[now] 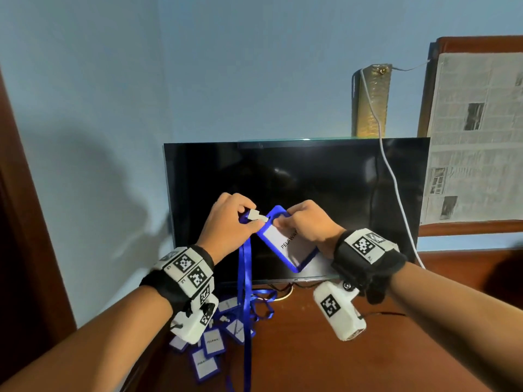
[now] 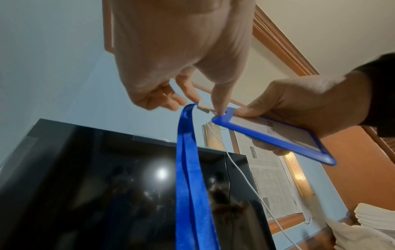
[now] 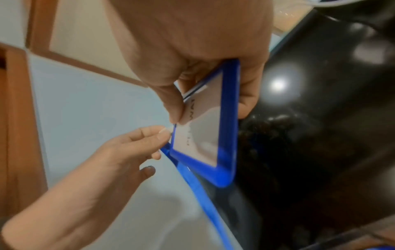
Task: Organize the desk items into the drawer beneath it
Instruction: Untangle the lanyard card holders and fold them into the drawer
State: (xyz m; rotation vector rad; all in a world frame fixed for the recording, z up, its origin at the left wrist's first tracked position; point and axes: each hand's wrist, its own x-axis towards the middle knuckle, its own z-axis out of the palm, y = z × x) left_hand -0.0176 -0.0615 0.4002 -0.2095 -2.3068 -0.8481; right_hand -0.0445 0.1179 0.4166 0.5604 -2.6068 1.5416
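A blue-framed ID badge [image 1: 291,244] with a white card is held up in front of the monitor. My right hand [image 1: 307,222] grips the badge [image 3: 205,128] by its edges, thumb on the card face. My left hand [image 1: 232,219] pinches the white clip [image 1: 256,215] at the badge's top corner, between thumb and forefinger. The same clip [image 2: 204,108] joins a blue lanyard [image 2: 188,169] that hangs straight down from it. The lanyard [image 1: 244,292] falls to a pile of several more blue badges [image 1: 210,346] on the wooden desk [image 1: 325,363]. No drawer is in view.
A black monitor [image 1: 325,193] stands at the back of the desk, close behind both hands. A white cable [image 1: 396,188] runs down across its right side. A newspaper-covered frame [image 1: 475,137] stands at the right, and a wooden door frame [image 1: 17,193] at the left.
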